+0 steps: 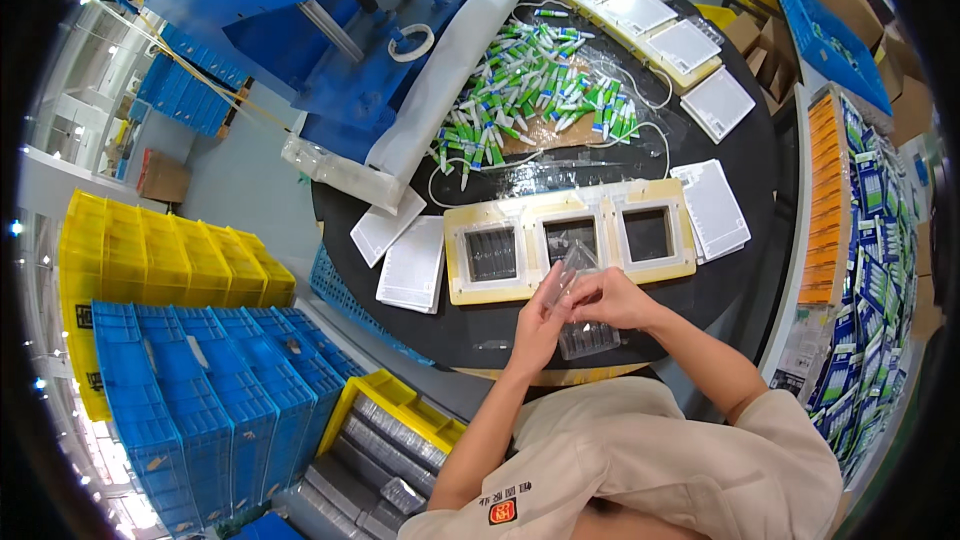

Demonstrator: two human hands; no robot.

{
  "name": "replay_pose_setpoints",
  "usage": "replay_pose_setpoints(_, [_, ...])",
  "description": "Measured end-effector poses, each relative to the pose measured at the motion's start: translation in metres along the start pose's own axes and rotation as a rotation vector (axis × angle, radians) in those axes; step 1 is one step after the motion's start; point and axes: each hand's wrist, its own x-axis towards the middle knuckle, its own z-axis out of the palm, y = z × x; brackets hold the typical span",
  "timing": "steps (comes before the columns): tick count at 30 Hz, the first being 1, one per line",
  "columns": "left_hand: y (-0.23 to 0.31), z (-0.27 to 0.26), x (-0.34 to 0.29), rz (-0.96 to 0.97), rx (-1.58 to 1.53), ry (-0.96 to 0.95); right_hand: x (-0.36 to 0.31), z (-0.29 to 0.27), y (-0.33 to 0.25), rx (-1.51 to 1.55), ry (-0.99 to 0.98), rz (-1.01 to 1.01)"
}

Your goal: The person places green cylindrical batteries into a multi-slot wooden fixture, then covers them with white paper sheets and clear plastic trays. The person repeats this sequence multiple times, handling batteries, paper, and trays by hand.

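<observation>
The left hand point(538, 328) and right hand point(615, 298) are working close together, both pinching a clear shell point(577, 262) at the near edge of the frame point(482, 293). Thin plastic is likely bending easily, so light fingertips should be supporting it without creasing its walls.

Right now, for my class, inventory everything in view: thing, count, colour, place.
Clear plastic piece: one, transparent, between both hands
Clear tray: one, transparent, below the hands
Three-window frame: one, cream and white, beyond the hands
Tubes: many, green and white, table's far half
White cards: many, white, around the table
Table: one, black, centre
Machine: one, blue, upper left
Yellow crates: several, yellow, left
Blue crates: several, blue, lower left
Open crate: one, yellow, beside the table
Packaged cards: many, blue and green, right
Cardboard boxes: several, brown, upper right
Left hand: one, bare, holding that piece
Right hand: one, bare, pinching it
</observation>
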Motion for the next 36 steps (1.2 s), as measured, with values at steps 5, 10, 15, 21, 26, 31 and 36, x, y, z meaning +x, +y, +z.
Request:
replay_pose_setpoints(5, [-0.001, 0.008, -0.017, -0.045, 0.029, 0.03, -0.003, -0.012, -0.006, -0.009, -0.147, 0.075])
replay_pose_setpoints(10, [-0.011, 0.019, -0.021, -0.017, -0.052, 0.114, -0.023, -0.009, -0.004, -0.341, -0.021, -0.099])
replay_pose_setpoints(15, [-0.025, 0.025, -0.017, 0.07, 0.005, 0.157, -0.031, -0.007, -0.011, -0.242, 0.178, -0.061])
replay_pose_setpoints(21, [-0.017, 0.035, -0.043, -0.05, -0.11, 0.416, -0.005, -0.04, -0.048, -0.21, 0.51, -0.255])
replay_pose_setpoints(26, [-0.015, 0.054, -0.055, 0.243, -0.09, 0.444, -0.028, 0.017, -0.046, -0.404, 0.043, -0.382])
replay_pose_setpoints(31, [-0.013, 0.045, -0.07, 0.072, -0.145, 0.442, -0.022, 0.011, -0.042, 0.176, -0.035, 0.198])
replay_pose_setpoints(36, [-0.015, 0.043, -0.074, 0.055, -0.323, 0.528, -0.026, 0.017, -0.05, -0.238, 0.088, -0.158])
